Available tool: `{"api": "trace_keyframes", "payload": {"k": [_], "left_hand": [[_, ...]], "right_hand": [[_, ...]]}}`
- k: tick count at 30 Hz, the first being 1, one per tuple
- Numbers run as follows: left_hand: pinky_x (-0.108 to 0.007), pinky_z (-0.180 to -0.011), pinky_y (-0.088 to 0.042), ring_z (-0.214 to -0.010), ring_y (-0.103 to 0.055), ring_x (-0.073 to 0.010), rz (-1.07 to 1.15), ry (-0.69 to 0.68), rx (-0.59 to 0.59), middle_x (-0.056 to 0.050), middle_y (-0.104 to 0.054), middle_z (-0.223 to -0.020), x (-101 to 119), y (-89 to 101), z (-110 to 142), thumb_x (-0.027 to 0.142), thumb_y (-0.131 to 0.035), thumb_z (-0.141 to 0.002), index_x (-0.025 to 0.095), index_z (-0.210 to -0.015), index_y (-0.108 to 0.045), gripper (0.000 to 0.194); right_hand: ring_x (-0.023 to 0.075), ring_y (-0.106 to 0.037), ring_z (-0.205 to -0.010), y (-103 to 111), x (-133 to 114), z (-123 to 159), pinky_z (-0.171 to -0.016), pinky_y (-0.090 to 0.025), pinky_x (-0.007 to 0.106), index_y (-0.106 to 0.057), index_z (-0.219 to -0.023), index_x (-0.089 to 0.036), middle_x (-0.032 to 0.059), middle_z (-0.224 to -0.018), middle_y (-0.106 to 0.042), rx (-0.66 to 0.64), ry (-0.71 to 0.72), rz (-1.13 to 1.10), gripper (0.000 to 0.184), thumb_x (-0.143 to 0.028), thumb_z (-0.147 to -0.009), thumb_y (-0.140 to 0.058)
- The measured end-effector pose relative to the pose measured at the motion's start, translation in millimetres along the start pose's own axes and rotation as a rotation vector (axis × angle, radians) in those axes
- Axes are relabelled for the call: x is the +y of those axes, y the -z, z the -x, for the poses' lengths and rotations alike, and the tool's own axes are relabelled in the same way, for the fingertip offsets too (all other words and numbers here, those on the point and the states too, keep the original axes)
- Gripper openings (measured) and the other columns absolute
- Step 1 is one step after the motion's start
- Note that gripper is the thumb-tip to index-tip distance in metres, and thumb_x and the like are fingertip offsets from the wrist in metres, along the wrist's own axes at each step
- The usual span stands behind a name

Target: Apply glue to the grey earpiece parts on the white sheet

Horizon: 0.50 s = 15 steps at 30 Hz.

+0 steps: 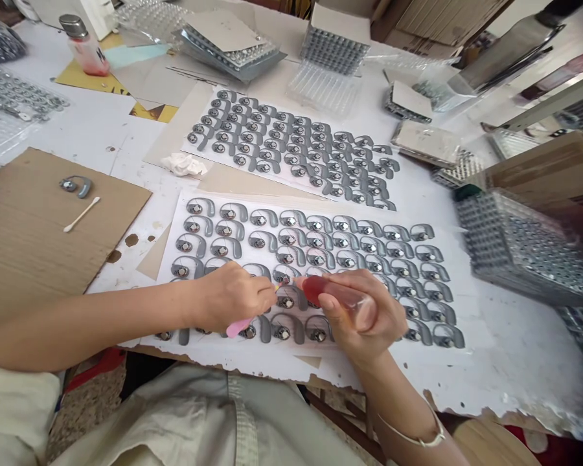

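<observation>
Small grey ear-hook earphone parts [291, 221], each with a round metal-looking piece, lie in rows on a white sheet before me. My left hand [236, 294] is closed over a thin tool with a pink handle [239, 327]; its kind is mostly hidden by my fingers. The tool's yellowish tip is close to one part in the middle of the sheet. My right hand [369, 314] grips a clear squeeze bottle [337, 299] of red liquid, tilted with its nozzle pointing left, near that same part. Whether the nozzle touches it, I cannot tell.
A second sheet of ear-hook parts [276, 134] lies behind. On the left, a cardboard piece [43, 239] carries one part and a cotton swab [81, 215]. A capped bottle [85, 46], a crumpled tissue [183, 164], and stacked plastic trays [529, 246] stand around.
</observation>
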<state>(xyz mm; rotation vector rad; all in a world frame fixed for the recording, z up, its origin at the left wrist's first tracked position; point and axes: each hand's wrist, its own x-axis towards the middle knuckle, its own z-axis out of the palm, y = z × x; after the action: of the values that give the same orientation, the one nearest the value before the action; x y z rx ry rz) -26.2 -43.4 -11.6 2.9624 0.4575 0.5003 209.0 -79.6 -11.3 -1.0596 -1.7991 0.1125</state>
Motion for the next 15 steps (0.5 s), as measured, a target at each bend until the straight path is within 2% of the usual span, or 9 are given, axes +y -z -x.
{"api": "trace_keyframes", "payload": {"k": [8,15], "left_hand": [[-0.019,-0.039,-0.041,-0.05,-0.053,-0.0105,-0.007,-0.005,0.036,-0.006,-0.066,-0.074,0.0,-0.1,-0.5,0.006,-0.048,-0.08,0.011,-0.091,-0.06,0.017],[-0.019,-0.043,-0.044,-0.056,-0.056,-0.0115,0.014,0.013,0.02,-0.007,-0.067,-0.078,0.1,-0.1,0.8,0.007,-0.048,-0.081,0.012,-0.093,-0.06,0.018]], "right_hand": [[0.0153,-0.058,-0.059,1.3,-2.3,-2.7,-0.048,-0.049,0.03,-0.058,-0.098,-0.021,0.0018,-0.073,-0.064,-0.008,0.021,0.038,0.026,-0.02,-0.075,-0.07],[0.0164,-0.058,-0.06,3.3,-1.2,0.9,-0.049,-0.048,0.033,-0.059,-0.1,-0.022,0.0025,-0.074,-0.065,0.011,-0.014,0.015,0.028,-0.018,-0.074,-0.069]]}}
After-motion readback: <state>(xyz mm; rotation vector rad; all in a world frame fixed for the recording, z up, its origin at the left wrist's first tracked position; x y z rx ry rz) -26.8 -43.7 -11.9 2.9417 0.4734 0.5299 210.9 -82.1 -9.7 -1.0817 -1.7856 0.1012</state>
